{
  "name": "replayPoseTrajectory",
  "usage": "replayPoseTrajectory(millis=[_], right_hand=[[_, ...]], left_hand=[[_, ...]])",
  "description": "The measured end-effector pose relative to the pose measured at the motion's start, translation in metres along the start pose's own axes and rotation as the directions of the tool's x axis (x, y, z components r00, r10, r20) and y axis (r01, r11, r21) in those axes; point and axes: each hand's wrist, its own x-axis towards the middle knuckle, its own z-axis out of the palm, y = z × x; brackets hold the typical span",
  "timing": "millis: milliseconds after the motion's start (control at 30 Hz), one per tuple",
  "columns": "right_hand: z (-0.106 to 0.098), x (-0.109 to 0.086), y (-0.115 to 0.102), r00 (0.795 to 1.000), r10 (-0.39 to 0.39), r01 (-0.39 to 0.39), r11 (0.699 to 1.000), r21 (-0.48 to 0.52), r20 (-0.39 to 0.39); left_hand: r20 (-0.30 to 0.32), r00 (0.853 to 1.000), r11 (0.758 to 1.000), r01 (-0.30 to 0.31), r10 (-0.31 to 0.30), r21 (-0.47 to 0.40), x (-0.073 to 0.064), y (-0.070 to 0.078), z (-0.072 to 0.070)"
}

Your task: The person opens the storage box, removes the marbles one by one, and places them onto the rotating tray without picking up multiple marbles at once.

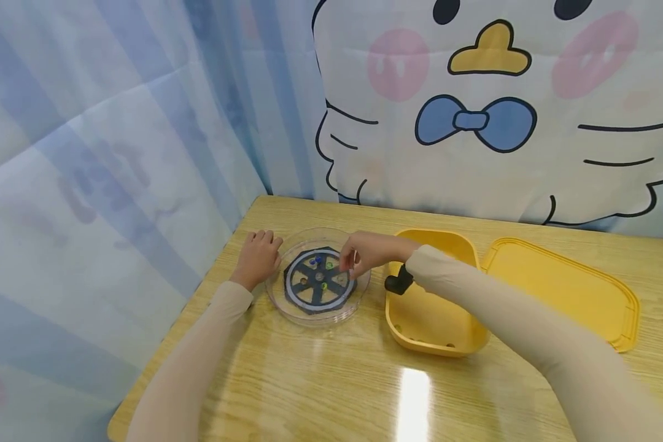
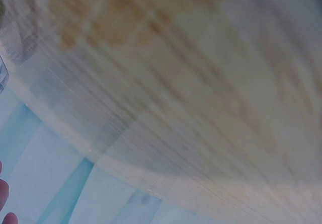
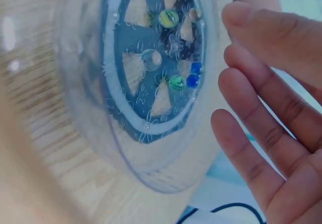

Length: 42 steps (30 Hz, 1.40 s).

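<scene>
A clear round dish [image 1: 276, 294] sits on the table, with a dark wheel-like pattern [image 1: 314, 304] showing through its bottom. Several glass marbles lie inside it: two blue marbles [image 3: 193, 81], a green marble [image 3: 176, 82], a yellow-green marble [image 3: 168, 18], a clear marble [image 3: 151, 60] and a brownish marble [image 1: 304, 281]. My right hand [image 1: 364, 250] hangs over the dish's right side, fingers bent loosely downward; nothing shows between thumb and fingers in the right wrist view. At the dish's left rim, my left hand [image 1: 258, 256] rests with relaxed fingers.
Right of the dish stands a yellow plastic box [image 1: 433, 319] with a few small marbles at its near end, partly under my right forearm. Its yellow lid [image 1: 563, 288] lies farther right. Curtains [image 1: 199, 153] hang along the table's left and back edges.
</scene>
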Motion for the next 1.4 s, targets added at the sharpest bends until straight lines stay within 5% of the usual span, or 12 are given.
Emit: replayPoseTrajectory(millis=[767,1400], right_hand=[[0.014,-0.094,0.000,0.995,-0.097,0.096,0.995,-0.039,-0.038],[0.051,-0.106,0.030,0.988,-0.146,0.147,0.989,0.026,-0.060]], left_hand=[[0.004,1.000,1.000,-0.002,0.002,0.014,0.000,0.001,-0.003],[-0.034,0.999,0.999,-0.017,0.019,0.031,0.000,0.000,0.001]])
